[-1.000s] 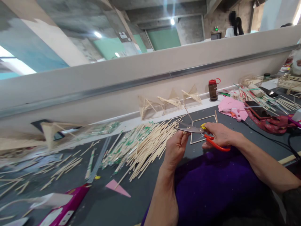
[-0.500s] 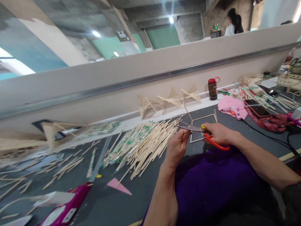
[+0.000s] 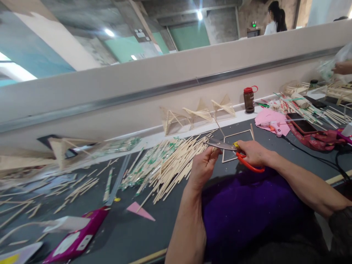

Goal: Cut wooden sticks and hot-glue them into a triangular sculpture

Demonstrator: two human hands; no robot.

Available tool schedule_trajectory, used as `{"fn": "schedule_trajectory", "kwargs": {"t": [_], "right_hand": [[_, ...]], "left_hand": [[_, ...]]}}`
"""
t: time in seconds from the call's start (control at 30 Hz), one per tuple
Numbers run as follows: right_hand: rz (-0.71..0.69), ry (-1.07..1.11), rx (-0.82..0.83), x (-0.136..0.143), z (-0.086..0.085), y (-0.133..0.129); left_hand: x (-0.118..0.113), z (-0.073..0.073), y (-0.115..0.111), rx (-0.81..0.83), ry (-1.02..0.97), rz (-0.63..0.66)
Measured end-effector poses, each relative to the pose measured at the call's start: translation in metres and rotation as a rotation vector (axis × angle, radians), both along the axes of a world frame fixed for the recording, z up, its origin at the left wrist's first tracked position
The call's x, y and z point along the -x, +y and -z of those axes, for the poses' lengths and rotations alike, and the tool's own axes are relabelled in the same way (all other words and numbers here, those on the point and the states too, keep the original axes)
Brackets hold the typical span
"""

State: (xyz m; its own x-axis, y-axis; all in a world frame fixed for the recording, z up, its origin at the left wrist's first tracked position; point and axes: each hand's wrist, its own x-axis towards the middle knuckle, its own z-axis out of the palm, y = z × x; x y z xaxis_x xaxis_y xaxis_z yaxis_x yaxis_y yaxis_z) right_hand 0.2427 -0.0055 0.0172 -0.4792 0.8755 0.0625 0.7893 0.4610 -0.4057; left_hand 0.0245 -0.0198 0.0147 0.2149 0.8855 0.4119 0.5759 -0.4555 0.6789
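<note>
Red-handled scissors (image 3: 250, 164) are gripped in my right hand (image 3: 254, 152), their blades pointing left and slightly apart. My left hand (image 3: 204, 165) is closed just below the blades, its thumb and fingers pinched together; a small pale piece seems to be between them, too small to make out. Beyond both hands, a square frame of thin sticks (image 3: 237, 134) lies on the dark table, with upright sticks at its far corners. Left of my left hand spreads a pile of loose wooden sticks (image 3: 176, 165).
Stick models (image 3: 198, 114) stand along the wall, near a red-capped bottle (image 3: 249, 101). A pink glue gun (image 3: 275, 126) and a phone (image 3: 301, 123) lie right. A pink paper triangle (image 3: 140, 211) and magenta box (image 3: 78, 234) lie left. Another person's hand (image 3: 342, 68) shows far right.
Both hands and the scissors have shifted slightly left in view, and the blades look a little closer together. Another person's hand with clear plastic has appeared at the far right.
</note>
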Motion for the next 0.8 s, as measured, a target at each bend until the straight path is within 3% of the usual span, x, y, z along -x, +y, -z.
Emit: {"fn": "schedule_trajectory", "kwargs": {"t": [0.27, 0.5, 0.67, 0.8], "right_hand": [[0.013, -0.002, -0.037, -0.002, 0.002, 0.003], [0.065, 0.036, 0.005, -0.002, -0.002, 0.002], [0.097, 0.086, 0.030, -0.007, -0.002, 0.006], [0.097, 0.108, 0.076, -0.013, -0.002, 0.009]], "left_hand": [[-0.005, 0.001, 0.001, -0.040, -0.009, -0.042], [-0.004, 0.007, 0.005, 0.100, -0.279, -0.080], [0.006, 0.007, 0.010, 0.034, -0.087, -0.177], [0.011, 0.017, 0.018, 0.233, -0.028, -0.188]]}}
